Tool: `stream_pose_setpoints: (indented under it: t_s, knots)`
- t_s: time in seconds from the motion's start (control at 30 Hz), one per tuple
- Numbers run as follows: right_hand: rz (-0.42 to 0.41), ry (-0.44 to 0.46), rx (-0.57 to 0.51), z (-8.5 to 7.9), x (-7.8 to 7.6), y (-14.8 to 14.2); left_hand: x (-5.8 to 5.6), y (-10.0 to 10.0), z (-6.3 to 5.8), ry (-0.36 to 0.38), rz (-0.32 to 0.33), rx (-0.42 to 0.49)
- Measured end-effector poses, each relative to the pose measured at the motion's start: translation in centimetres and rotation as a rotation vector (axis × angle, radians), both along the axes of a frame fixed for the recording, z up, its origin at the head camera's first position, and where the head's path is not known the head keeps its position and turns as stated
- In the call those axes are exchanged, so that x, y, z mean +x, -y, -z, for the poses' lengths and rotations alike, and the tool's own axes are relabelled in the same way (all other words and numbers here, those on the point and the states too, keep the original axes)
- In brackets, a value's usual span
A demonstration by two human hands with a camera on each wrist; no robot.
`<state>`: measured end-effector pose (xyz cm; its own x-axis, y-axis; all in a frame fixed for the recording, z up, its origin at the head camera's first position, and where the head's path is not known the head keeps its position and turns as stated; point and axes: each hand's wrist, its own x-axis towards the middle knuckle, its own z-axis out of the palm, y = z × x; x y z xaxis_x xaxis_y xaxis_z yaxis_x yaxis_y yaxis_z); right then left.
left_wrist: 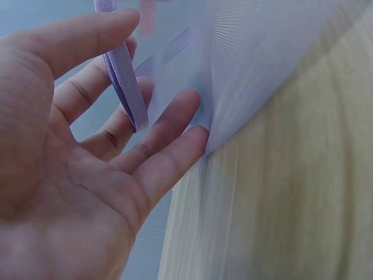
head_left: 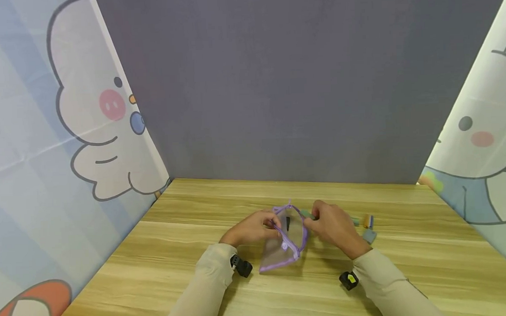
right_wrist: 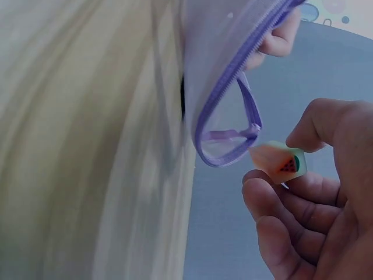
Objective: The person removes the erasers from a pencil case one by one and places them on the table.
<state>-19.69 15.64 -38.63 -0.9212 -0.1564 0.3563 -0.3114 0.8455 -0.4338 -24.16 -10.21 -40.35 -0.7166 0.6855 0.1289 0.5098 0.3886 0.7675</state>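
Note:
A see-through mesh zip pouch [head_left: 277, 254] with purple trim stands tilted on the table, its zipped mouth spread apart. My left hand [head_left: 255, 226] pinches the near zipper edge [left_wrist: 125, 81], thumb on one side and fingers on the other. A small dark item [head_left: 288, 223] shows within the pouch's outline. At the pouch's right end, my right hand [head_left: 334, 222] pinches a small pale green and orange block [right_wrist: 274, 162] with a watermelon-slice picture, like an eraser. The block is close to the purple mouth rim [right_wrist: 221, 160], outside it in the right wrist view.
Right of my right hand lie a green piece [head_left: 355, 221], a small brown, white and blue item [head_left: 368, 220] and a grey flat piece [head_left: 369, 236]. The wood-grain table [head_left: 188, 225] meets a dark grey panel [head_left: 284, 105] at the back. Cartoon-printed cloths [head_left: 35, 151] hang at both sides.

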Motion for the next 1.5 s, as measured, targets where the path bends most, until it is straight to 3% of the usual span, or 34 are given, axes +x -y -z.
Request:
stream_pose_setpoints:
  t_s: [0.33, 0.7, 1.5]
  knots:
    - [-0.019, -0.055, -0.002, -1.0, -0.2, -0.7, 0.1, 0.3, -0.1, 0.028, -0.026, 0.018]
    - [-0.013, -0.014, -0.008, -1.0, -0.3, -1.2, -0.3, 0.3, -0.2, 0.035, -0.024, 0.01]
    - [-0.012, 0.016, -0.02, -1.0, 0.6, -3.7, 0.2, -0.2, 0.0, 0.062, -0.04, 0.021]
